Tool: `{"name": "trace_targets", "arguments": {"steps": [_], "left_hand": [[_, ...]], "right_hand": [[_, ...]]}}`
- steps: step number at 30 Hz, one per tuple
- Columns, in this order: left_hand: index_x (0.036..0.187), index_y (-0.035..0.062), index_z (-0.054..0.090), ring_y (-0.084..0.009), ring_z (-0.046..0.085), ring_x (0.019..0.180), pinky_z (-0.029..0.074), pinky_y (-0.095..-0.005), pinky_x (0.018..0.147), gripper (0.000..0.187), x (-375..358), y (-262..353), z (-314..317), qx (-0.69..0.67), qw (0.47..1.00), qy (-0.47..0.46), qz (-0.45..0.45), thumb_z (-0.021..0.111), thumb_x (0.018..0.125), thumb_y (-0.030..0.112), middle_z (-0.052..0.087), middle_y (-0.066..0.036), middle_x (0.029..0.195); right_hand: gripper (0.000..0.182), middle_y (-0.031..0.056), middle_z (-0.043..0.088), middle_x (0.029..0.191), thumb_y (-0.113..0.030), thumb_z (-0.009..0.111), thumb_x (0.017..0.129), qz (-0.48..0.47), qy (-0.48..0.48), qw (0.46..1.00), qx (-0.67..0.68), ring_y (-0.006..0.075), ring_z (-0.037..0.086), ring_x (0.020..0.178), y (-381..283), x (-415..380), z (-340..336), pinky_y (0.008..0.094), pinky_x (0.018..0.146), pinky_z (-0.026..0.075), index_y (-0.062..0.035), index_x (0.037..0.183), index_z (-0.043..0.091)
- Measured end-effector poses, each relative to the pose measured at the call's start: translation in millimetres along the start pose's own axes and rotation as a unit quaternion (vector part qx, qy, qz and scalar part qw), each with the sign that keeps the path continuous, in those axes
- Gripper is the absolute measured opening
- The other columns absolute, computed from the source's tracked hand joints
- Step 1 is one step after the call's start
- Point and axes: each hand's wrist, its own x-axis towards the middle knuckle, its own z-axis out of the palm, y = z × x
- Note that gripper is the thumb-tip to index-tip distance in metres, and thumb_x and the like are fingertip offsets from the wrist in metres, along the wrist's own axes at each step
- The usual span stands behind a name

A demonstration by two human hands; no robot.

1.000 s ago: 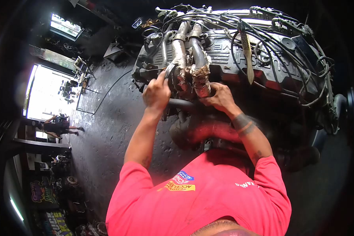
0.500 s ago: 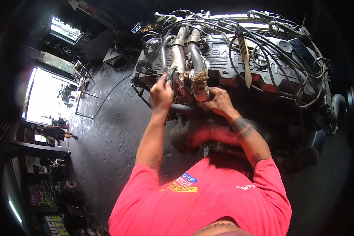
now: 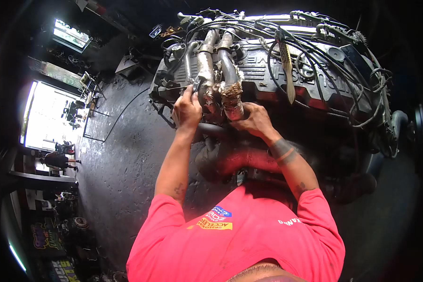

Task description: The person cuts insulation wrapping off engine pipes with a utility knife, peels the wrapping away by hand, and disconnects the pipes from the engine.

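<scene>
Ahead, a big engine under a ribbed grey cover [image 3: 254, 71], raised lettering upside down in view. Over the top, a loose tangle of black cables [image 3: 310, 40], some trailing down across the cover's right part and getting in the way there. Among the cables, a wood-handled brush [image 3: 289, 80], handle end towards the near edge, apart from both hands. Towards the engine's left end, side by side, a left pipe [image 3: 205, 63] and a right pipe [image 3: 227, 66], both with ragged, peeling wrapping [image 3: 231, 94] towards the lower end. Just below, a dark hose [image 3: 210, 129]; closer to the body, a thick reddish pipe [image 3: 249, 160]. Off to the left, scuffed dark floor [image 3: 117, 150], a bright doorway [image 3: 47, 115] and, well apart, another person [image 3: 56, 160] in dark clothes.

Left hand [image 3: 188, 110] closed on a small dark tool [image 3: 196, 85], tip at the left pipe; touching or just beside, cannot tell, nor what kind of tool. Right hand [image 3: 257, 120] curled round the lower end of the right pipe, gripping between thumb and fingers, fingertips partly hidden.
</scene>
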Motion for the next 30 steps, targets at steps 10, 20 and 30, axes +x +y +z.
{"name": "trace_targets", "arguments": {"steps": [10, 20, 30], "left_hand": [[0.108, 0.0210, 0.063, -0.0327, 0.062, 0.073, 0.050, -0.0429, 0.064, 0.027, 53, -27, -37, 0.139, 0.968, -0.111, 0.175, 0.060, 0.082, 0.027, 0.062, -0.012, 0.078], [0.111, 0.0116, 0.061, -0.0369, 0.063, 0.086, 0.049, -0.0439, 0.076, 0.030, 6, -12, 14, -0.086, 0.996, -0.017, 0.013, 0.056, 0.084, 0.023, 0.065, -0.019, 0.094], [0.111, 0.0139, 0.062, -0.0349, 0.063, 0.086, 0.049, -0.0430, 0.076, 0.030, 12, -6, -16, -0.019, 0.998, -0.065, 0.007, 0.056, 0.083, 0.022, 0.065, -0.018, 0.094]], "right_hand": [[0.050, 0.0152, 0.064, 0.101, -0.032, 0.077, 0.058, 0.002, -0.003, 1.000, -0.005, 0.0311, 0.060, 0.095, -5, 2, -3, 0.0384, 0.086, 0.046, -0.0050, 0.098, 0.067], [0.052, 0.0143, 0.064, 0.102, -0.033, 0.077, 0.059, -0.023, 0.016, 0.998, -0.057, 0.0305, 0.059, 0.097, -3, 1, 0, 0.0388, 0.086, 0.046, -0.0063, 0.102, 0.065], [0.058, 0.0179, 0.062, 0.107, -0.035, 0.078, 0.057, 0.001, -0.002, 1.000, -0.022, 0.0315, 0.058, 0.102, -2, -1, -2, 0.0371, 0.090, 0.045, -0.0048, 0.104, 0.065]]}}
